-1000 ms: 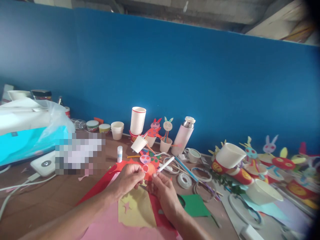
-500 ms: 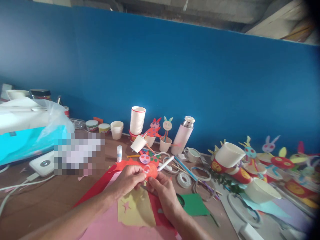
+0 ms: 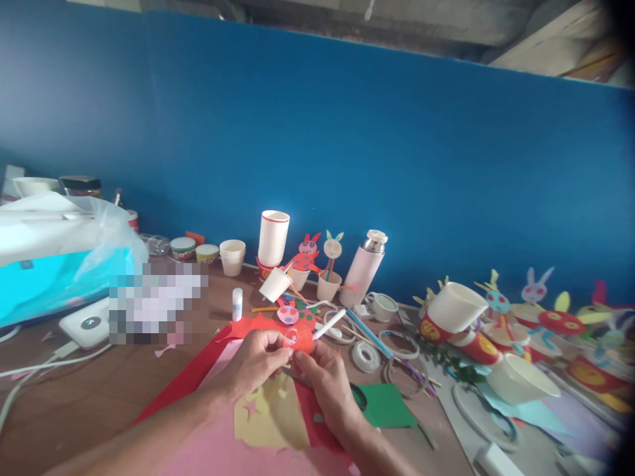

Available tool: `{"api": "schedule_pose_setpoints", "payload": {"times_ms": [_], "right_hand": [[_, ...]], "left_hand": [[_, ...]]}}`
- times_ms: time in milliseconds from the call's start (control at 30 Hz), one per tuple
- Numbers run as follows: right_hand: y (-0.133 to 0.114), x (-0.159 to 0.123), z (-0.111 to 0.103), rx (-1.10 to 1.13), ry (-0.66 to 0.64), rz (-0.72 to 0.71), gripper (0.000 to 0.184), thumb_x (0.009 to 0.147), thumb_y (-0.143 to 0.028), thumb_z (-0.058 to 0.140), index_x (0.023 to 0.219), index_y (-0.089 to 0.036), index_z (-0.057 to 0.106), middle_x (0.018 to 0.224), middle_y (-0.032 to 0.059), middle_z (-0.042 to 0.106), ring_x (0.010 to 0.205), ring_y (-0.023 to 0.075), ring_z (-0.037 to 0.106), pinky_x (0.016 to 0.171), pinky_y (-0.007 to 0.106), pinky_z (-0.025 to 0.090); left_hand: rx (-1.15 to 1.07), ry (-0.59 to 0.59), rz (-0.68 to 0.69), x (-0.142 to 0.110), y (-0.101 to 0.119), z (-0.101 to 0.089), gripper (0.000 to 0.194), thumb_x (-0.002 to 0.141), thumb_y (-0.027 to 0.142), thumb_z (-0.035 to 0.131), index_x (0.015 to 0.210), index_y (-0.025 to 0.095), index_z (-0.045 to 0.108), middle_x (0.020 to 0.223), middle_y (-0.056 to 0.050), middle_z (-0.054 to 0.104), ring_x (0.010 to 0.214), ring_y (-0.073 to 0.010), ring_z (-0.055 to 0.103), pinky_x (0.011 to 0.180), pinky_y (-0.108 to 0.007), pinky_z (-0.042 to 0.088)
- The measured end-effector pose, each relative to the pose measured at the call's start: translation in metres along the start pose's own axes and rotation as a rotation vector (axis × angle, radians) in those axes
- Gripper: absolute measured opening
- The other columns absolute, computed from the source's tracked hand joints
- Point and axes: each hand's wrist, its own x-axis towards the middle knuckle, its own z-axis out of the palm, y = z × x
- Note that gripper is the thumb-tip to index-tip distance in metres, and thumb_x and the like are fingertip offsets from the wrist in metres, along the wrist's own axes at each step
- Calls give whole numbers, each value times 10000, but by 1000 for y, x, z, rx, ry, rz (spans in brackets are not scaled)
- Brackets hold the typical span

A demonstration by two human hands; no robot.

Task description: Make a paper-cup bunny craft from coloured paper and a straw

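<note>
My left hand [image 3: 262,360] pinches the left edge of a small orange-red paper cutout [image 3: 300,337], which has a pale ring-shaped patch on it. On the cutout's lower right edge, my right hand [image 3: 322,373] grips with thumb and fingers. A white pen-like stick [image 3: 330,324] juts up and right from behind the right hand's fingers. Below the hands lie a yellow paper sheet [image 3: 272,416] with a star-shaped hole, pink paper [image 3: 208,439] and red paper [image 3: 188,380]. Just beyond the hands is a pink paper face [image 3: 288,315].
A glue stick [image 3: 237,304] stands behind the left hand. Farther back are stacked paper cups [image 3: 274,238], paper rabbit figures and a pink thermos [image 3: 364,268]. To the right lie a tape roll [image 3: 366,357], green paper [image 3: 389,406] and cup crafts. A white power bank [image 3: 85,324] sits left.
Both hands keep hold of the orange-red cutout, which has tilted slightly and looks flatter now. Little else differs beyond a tiny shift of the view.
</note>
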Motion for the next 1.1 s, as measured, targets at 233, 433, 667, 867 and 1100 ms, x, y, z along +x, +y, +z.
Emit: {"api": "schedule_pose_setpoints", "payload": {"times_ms": [233,433,667,867,1100], "right_hand": [[4,1,-1,39,-31,-26,116,660,-222,638,721,-125,622,606,-15,601,510,78,486,517,186,384],[3,1,-2,3,-18,-41,144,656,-240,643,741,-126,625,632,3,629,565,111,540,573,221,428],[12,3,-4,-64,-38,-96,142,690,-247,627,769,-130,620,666,-2,622,569,101,511,565,207,401],[-7,12,-25,-457,-125,-126,181,767,-319,544,748,-158,624,592,-22,577,516,98,469,502,199,338],[-46,18,-82,-1345,-263,-130,235,594,-207,633,815,-267,687,669,-8,657,582,149,546,502,223,277]], "left_hand": [[-8,11,-9,-4,4,1,153,663,262,523,543,166,520,439,57,470,426,-94,426,445,-205,310],[-41,-34,-57,-3,5,1,183,675,290,532,542,164,527,434,48,496,428,-94,448,436,-194,308],[24,-3,-42,-4,2,0,229,677,305,533,497,166,500,410,51,461,403,-88,424,417,-194,264],[-86,82,16,4,-4,-6,210,678,310,531,527,164,510,470,43,506,405,-79,420,443,-203,323],[-185,220,12,13,-3,-22,227,666,313,558,514,152,508,482,34,512,396,-63,405,443,-197,314]]}}
